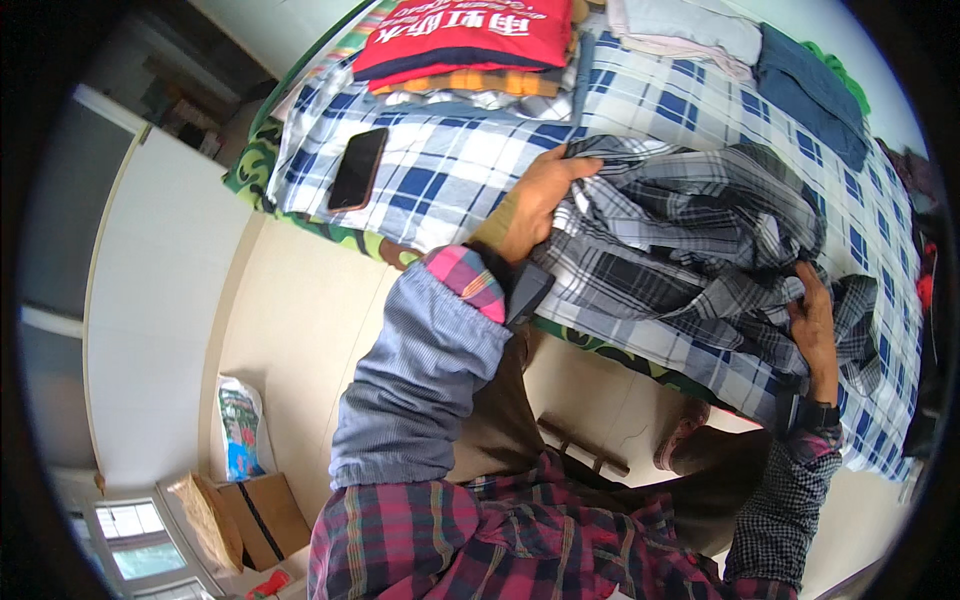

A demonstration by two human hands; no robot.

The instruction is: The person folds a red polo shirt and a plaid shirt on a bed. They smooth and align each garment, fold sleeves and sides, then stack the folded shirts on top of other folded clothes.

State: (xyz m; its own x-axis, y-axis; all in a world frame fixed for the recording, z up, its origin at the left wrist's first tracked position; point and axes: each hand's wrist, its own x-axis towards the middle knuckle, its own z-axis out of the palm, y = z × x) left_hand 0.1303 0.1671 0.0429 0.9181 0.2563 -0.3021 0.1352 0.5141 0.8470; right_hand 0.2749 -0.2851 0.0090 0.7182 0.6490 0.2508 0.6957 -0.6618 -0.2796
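A crumpled black, grey and white plaid shirt lies spread in loose folds over the near side of the bed. My left hand grips its left edge, the thumb on top of the cloth and the other fingers partly hidden. At the shirt's right end, my right hand is closed on a bunched part, with some fingertips buried in the folds. Part of the shirt hangs out to the right, past that hand.
A blue-and-white checked sheet covers the bed. On it lie a phone, a stack of folded clothes topped by a red garment, pale folded clothes and dark blue trousers. A cardboard box stands on the floor.
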